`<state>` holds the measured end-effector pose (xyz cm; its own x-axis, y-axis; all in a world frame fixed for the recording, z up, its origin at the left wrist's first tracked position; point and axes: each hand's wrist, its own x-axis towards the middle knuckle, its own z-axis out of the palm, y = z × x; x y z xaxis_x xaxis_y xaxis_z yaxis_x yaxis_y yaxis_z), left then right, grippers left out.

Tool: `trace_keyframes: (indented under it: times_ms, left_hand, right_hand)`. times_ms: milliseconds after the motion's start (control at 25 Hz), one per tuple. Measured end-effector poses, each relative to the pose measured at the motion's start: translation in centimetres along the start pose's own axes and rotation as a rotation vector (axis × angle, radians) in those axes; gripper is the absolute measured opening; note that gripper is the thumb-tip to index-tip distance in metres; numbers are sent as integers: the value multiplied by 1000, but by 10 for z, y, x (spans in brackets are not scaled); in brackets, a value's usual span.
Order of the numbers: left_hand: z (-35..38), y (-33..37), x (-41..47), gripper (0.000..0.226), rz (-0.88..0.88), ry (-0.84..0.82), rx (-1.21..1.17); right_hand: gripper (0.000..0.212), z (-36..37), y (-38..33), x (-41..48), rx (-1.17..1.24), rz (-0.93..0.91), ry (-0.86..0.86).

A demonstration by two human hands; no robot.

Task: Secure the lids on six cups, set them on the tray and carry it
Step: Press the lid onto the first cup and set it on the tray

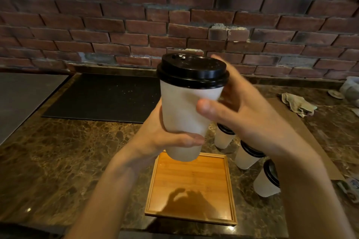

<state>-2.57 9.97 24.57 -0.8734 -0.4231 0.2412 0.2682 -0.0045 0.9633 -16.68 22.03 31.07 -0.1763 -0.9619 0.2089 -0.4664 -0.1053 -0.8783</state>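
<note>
Left hand (pixel 174 138) grips the cup (pixel 184 106) low, right hand (pixel 242 114) clasps it below the lid (pixel 192 70); lid-securing step, upright placement on near tray (pixel 192 176) likely next.

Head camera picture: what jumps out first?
The white paper cup with a black plastic lid, held mid-picture by the left hand and right hand. Below it lies a square wooden tray, with three more lidded white cups standing right of it on the brown marble counter.

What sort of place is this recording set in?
Probably a cafe or coffee-bar counter: a held takeaway cup, more lidded cups and a wooden serving tray on the marble counter, with a brick wall behind.
</note>
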Motion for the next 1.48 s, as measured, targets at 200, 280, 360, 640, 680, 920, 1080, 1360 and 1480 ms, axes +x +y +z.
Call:
trace_keyframes:
  times_ms: [200, 280, 360, 640, 680, 920, 1080, 1360, 1480]
  left_hand:
    - [2, -3, 0, 111, -74, 56, -39]
    - [3, -6, 0, 111, -71, 61, -22]
    - [4, -10, 0, 113, -73, 81, 11]
    - [10, -27, 2, 99, -49, 218, 164]
    - [12, -28, 4, 101, -43, 238, 192]
    - [19, -39, 13, 81, -68, 336, 303]
    - [17, -38, 12, 72, -61, 318, 313]
    - [16, -32, 10, 86, -43, 290, 260]
    - [15, -30, 10, 77, -39, 281, 253]
  right_hand:
    - [68, 21, 15, -6, 74, 27, 15]
    - [66, 23, 19, -6, 75, 48, 58]
    - [72, 26, 20, -5, 81, 59, 89]
    - [89, 36, 28, -1, 123, 146, 198]
    - [92, 38, 29, 0, 118, 158, 229]
    - [96, 46, 36, 4, 109, 212, 316]
    - [95, 47, 38, 5, 123, 194, 328]
    - [84, 45, 37, 6, 132, 175, 345]
    - [83, 41, 37, 6, 150, 169, 337]
